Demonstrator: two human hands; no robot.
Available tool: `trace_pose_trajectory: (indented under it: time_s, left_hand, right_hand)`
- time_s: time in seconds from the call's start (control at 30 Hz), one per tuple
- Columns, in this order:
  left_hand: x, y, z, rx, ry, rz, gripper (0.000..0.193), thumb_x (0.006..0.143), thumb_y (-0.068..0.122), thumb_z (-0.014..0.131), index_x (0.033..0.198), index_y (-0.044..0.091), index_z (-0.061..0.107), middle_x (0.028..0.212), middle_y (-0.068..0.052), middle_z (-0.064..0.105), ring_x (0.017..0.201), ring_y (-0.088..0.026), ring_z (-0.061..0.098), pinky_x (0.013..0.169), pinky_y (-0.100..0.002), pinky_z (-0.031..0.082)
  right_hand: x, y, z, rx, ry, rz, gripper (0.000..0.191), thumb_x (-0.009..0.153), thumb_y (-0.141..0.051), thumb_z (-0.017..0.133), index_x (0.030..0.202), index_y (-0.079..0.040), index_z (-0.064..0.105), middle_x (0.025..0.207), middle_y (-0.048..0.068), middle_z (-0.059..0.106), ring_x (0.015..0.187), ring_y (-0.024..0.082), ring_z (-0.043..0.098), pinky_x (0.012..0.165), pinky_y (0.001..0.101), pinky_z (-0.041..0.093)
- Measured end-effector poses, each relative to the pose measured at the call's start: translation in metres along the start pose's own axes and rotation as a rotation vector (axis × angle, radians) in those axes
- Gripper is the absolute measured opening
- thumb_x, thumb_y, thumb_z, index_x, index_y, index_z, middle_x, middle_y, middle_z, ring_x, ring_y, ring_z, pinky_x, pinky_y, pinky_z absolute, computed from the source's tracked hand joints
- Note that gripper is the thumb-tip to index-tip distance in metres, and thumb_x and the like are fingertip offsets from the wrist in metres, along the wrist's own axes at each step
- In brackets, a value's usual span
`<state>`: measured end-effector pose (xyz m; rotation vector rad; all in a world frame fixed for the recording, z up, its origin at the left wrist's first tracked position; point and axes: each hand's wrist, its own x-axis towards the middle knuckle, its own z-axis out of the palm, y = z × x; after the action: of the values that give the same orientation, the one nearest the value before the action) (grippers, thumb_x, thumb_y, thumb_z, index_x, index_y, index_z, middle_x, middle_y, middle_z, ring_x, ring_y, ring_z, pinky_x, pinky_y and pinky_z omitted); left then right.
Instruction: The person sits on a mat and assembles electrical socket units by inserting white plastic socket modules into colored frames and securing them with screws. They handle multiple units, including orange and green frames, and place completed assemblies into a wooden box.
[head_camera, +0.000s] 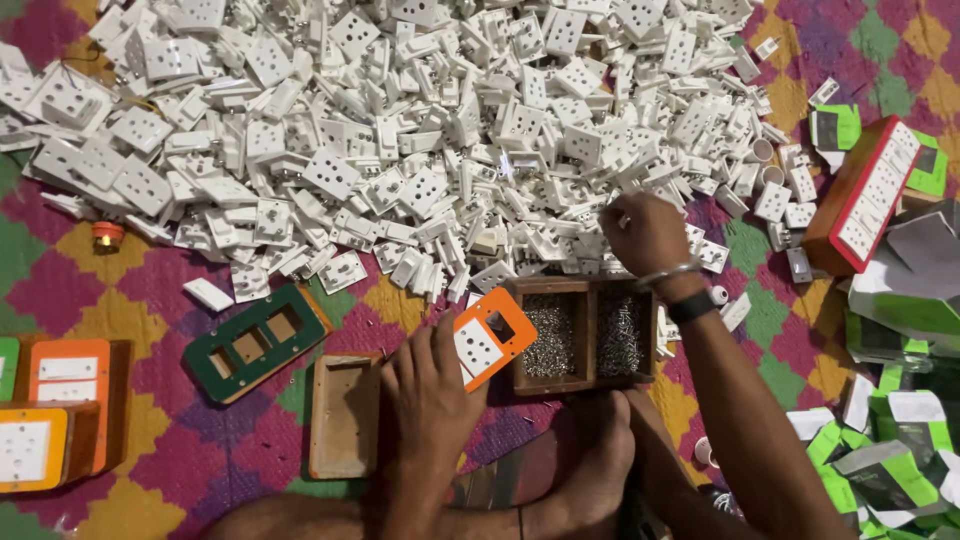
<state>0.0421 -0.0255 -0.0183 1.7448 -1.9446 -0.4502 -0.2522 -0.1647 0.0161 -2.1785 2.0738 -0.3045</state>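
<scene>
White plastic socket pieces (400, 130) lie heaped across the upper half of a patterned floor mat (150, 290) of pink, yellow and green diamonds. Below the heap sits a wooden two-compartment tray (585, 290) filled with small metal screws (550, 335), and left of it an open wooden box (345, 415) and a green frame plate (255, 340) with two cut-outs. An orange frame plate (492, 335) with a white socket insert fitted in it rests tilted against the tray's left edge, pinched by the left hand (430, 395) at its lower corner. The right hand (645, 235), wearing a bangle and a dark band, is curled shut over a piece at the foot of the heap; what it grips is hidden under the fingers. As I judge it, the orange plate could tip into the screws if the thumb hold slackens, and pulling from the heap's edge may slide loose pieces into the tray.
</scene>
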Motion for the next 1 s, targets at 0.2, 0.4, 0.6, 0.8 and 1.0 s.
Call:
trace_pose_trajectory:
  time_s: [0.2,0.4,0.6,0.8,1.0]
  left_hand:
    - [0.000,0.000,0.001,0.000,-0.047,-0.020,0.081,0.070,0.035,0.086,0.138,0.007,0.051,0.123,-0.016,0.057,0.117,-0.035,0.053,0.094,-0.054,0.037]
    - [-0.001,-0.001,-0.001,-0.019,-0.043,-0.050,0.082,0.069,0.034,0.086,0.139,0.007,0.051,0.124,-0.015,0.056,0.118,-0.035,0.052,0.096,-0.056,0.036]
    - [0.002,0.004,0.003,-0.015,-0.061,0.020,0.083,0.070,0.038,0.086,0.139,0.005,0.051,0.122,-0.017,0.056,0.117,-0.036,0.052,0.096,-0.057,0.035]
    - [0.000,0.004,0.000,0.008,-0.061,-0.048,0.081,0.071,0.034,0.084,0.139,0.007,0.050,0.121,-0.016,0.056,0.116,-0.034,0.052,0.095,-0.056,0.035]
    - [0.001,0.007,-0.001,-0.046,-0.014,-0.009,0.083,0.072,0.033,0.085,0.143,0.008,0.048,0.120,-0.015,0.056,0.115,-0.035,0.052,0.094,-0.056,0.036]
  right_hand:
    - [0.037,-0.053,0.009,-0.113,-0.045,-0.104,0.043,0.081,-0.033,0.083,0.113,-0.007,0.071,0.100,0.017,0.065,0.076,0.029,0.064,0.055,0.0390,0.054]
    - [0.042,-0.078,0.007,-0.171,0.049,-0.108,0.027,0.082,-0.034,0.082,0.095,-0.012,0.073,0.098,0.012,0.066,0.078,0.026,0.065,0.055,0.0360,0.054]
    - [0.049,-0.099,0.021,-0.014,-0.068,-0.110,0.029,0.086,-0.033,0.081,0.091,-0.006,0.073,0.085,0.013,0.070,0.069,0.030,0.066,0.062,0.0438,0.053]
    - [0.016,-0.066,0.010,0.528,-0.068,0.015,0.031,0.087,-0.022,0.080,0.111,-0.003,0.074,0.088,0.011,0.075,0.075,0.020,0.071,0.068,0.0341,0.058]
    - [-0.075,-0.055,0.010,1.571,-0.376,0.440,0.032,0.094,-0.013,0.072,0.120,0.006,0.069,0.101,0.013,0.077,0.079,0.020,0.072,0.068,0.0319,0.060]
